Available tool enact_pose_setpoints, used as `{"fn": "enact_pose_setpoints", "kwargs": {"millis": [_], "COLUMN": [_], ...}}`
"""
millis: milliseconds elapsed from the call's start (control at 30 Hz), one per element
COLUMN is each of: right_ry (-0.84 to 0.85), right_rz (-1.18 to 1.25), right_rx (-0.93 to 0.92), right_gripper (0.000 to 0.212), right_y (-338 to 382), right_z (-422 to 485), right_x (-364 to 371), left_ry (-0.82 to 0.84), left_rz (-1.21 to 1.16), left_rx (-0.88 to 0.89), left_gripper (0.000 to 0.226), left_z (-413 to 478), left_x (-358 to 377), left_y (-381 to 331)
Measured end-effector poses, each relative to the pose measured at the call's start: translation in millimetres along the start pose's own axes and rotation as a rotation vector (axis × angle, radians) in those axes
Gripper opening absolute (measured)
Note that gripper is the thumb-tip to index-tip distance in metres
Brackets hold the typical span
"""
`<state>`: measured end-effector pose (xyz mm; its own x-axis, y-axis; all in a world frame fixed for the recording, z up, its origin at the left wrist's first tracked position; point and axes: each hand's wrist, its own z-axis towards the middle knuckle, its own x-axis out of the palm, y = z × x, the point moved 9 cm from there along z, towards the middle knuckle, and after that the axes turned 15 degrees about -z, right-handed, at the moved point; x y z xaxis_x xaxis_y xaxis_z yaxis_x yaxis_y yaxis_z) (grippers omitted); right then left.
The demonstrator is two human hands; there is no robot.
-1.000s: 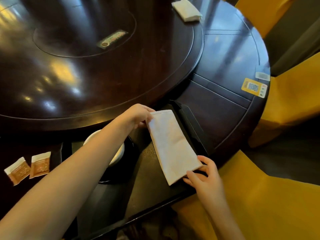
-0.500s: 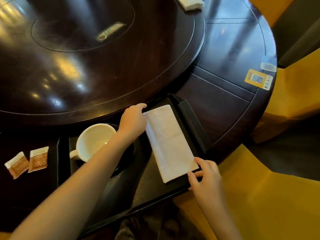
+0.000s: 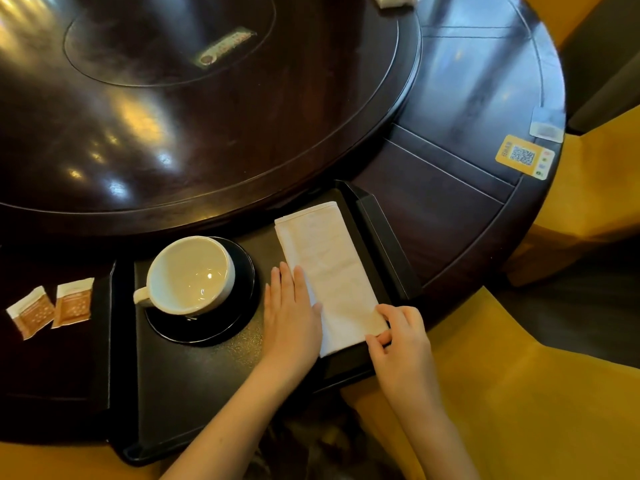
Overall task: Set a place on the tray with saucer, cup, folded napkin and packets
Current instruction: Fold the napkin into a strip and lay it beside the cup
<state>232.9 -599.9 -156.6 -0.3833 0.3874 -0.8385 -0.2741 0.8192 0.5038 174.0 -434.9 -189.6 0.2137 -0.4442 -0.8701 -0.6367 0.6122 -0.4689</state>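
A black tray [image 3: 194,393] lies at the table's near edge. On its left part a white cup [image 3: 188,275] stands on a black saucer [image 3: 239,306]. A folded white napkin [image 3: 325,265] lies lengthwise on the tray's right part. My left hand [image 3: 291,313] rests flat, fingers together, on the napkin's near left edge. My right hand [image 3: 398,337] pinches the napkin's near right corner. Two brown-and-white packets [image 3: 52,306] lie on the table left of the tray.
A large dark turntable [image 3: 194,109] with a label on it fills the table's middle. Another folded cloth [image 3: 394,0] lies at its far edge. A yellow QR sticker [image 3: 523,157] sits near the table's right rim. Yellow chairs [image 3: 540,393] stand on the right.
My left hand has slid from the napkin's far corner down to its near left edge and now lies flat. The cup and saucer are uncovered. The right hand stays at the near corner.
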Motion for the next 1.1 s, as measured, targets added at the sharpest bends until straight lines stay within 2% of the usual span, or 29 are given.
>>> {"fn": "enact_pose_setpoints", "kwargs": {"millis": [467, 633, 733, 867, 967, 1100], "right_ry": [0.058, 0.079, 0.096, 0.183, 0.247, 0.234], "right_rz": [-0.107, -0.279, -0.372, -0.402, -0.36, -0.374], "right_rx": [0.026, 0.021, -0.045, -0.212, -0.297, -0.425], "right_gripper": [0.042, 0.034, 0.036, 0.039, 0.038, 0.035], "right_y": [0.3, 16.0, 38.2, 92.9, 144.6, 221.4], "right_z": [2.3, 11.2, 23.6, 48.0, 58.8, 57.7], "right_x": [5.9, -5.5, -15.5, -18.0, -19.3, -24.7], "left_ry": [0.073, 0.173, 0.234, 0.145, 0.016, -0.14], "left_rz": [-0.077, -0.09, -0.125, -0.311, -0.419, -0.488], "left_rx": [-0.001, -0.052, -0.04, 0.036, -0.054, -0.176], "left_gripper": [0.07, 0.075, 0.072, 0.055, 0.042, 0.031], "left_z": [-6.9, -10.5, -13.7, -7.8, -1.9, -1.2], "left_x": [-2.7, -9.9, -37.0, -116.4, -182.6, -249.2], "left_y": [-0.1, -4.3, -13.7, -22.5, 2.1, 69.6]}}
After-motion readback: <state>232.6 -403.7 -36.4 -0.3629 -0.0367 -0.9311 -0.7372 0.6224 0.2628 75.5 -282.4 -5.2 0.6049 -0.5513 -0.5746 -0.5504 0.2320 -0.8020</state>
